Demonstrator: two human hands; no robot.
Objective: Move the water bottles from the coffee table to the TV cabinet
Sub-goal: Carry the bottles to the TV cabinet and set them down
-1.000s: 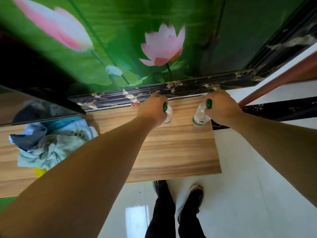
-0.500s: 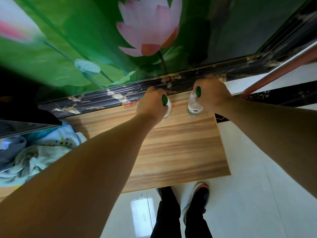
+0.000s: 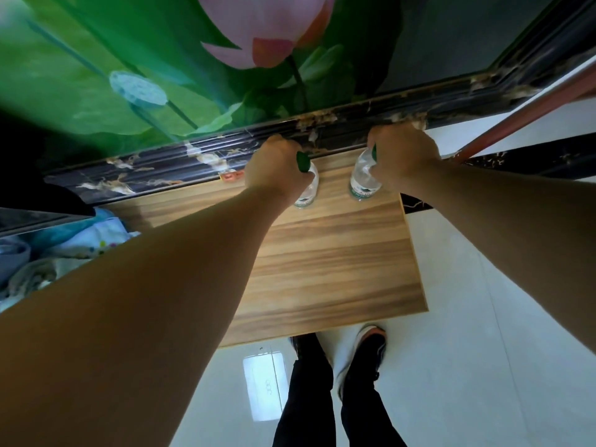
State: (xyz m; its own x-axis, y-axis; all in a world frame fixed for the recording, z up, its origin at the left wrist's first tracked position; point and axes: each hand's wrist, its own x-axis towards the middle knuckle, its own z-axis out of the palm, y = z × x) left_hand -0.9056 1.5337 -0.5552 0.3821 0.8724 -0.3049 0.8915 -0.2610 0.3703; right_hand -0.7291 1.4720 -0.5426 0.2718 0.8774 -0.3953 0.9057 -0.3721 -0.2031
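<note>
Two clear water bottles with green caps stand side by side at the back right of the wooden TV cabinet top [image 3: 329,259]. My left hand [image 3: 274,171] grips the left bottle [image 3: 308,191] around its neck and cap. My right hand [image 3: 403,156] grips the right bottle [image 3: 362,182] the same way. Both bottles look upright, with their bases on or just above the wood; I cannot tell if they touch it. The coffee table is out of view.
A dark marble ledge [image 3: 200,162] and a lotus mural rise right behind the bottles. Crumpled cloth [image 3: 64,253] lies on the cabinet at the left. A reddish pole [image 3: 532,114] slants at the right. My feet [image 3: 364,350] stand on white floor tiles at the cabinet's front edge.
Both hands have carried the bottles closer to the back ledge and lower toward the wood. The right bottle has gone from tilted to nearly upright. The view has shifted nearer the wall.
</note>
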